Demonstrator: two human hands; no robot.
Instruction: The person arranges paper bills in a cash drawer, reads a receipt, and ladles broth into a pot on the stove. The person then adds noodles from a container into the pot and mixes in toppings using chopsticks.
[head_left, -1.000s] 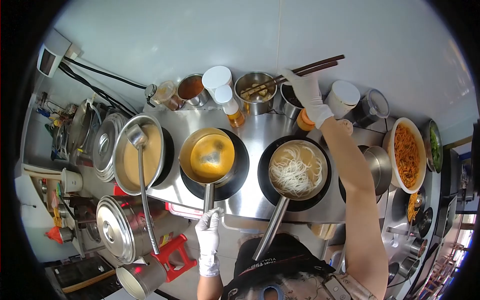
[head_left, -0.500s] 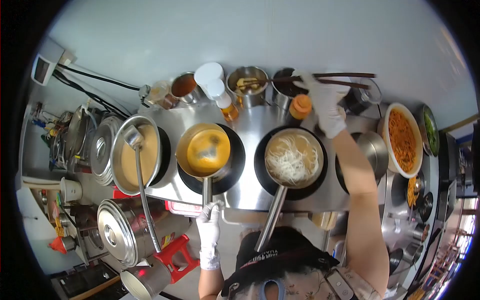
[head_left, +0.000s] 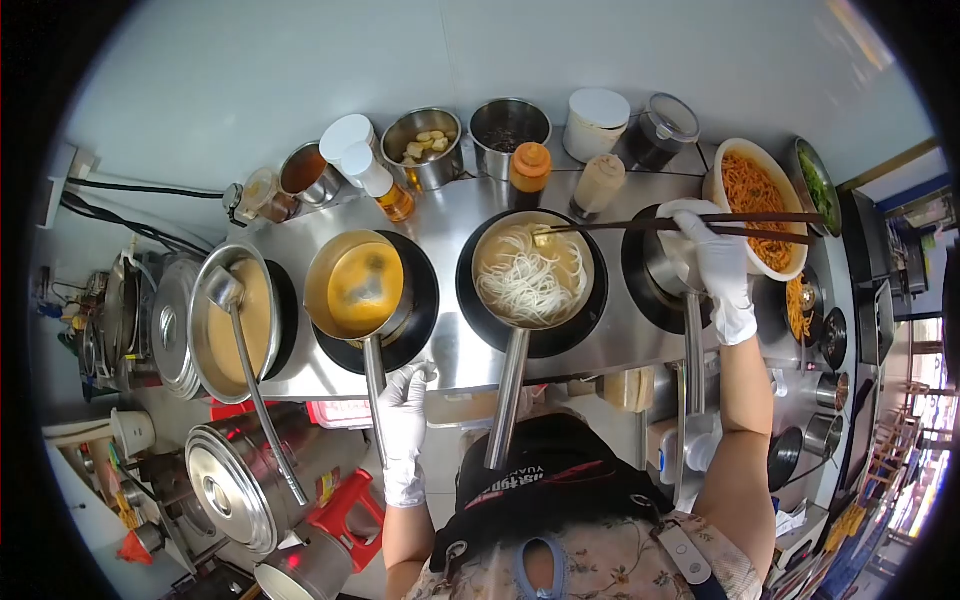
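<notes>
My right hand, in a white glove, is closed on long dark chopsticks. Their tips hold a pale yellow piece over the pan of white noodles in broth. Gloved as well, my left hand is at the counter's front edge, beside the handle of the pan of orange-yellow liquid. Its fingers are pressed together, and what they hold, if anything, is too small to name. A metal pot of similar yellow pieces stands at the back.
A basin with a ladle is on the left. Bottles, pots and tubs line the back. An empty pan lies below my right hand, near a bowl of orange shreds. A red stool stands below.
My right hand has moved from the back pots down and right, bringing the chopstick tips with a yellow piece over the noodle pan. The view has shifted, and my left hand stays near the handle.
</notes>
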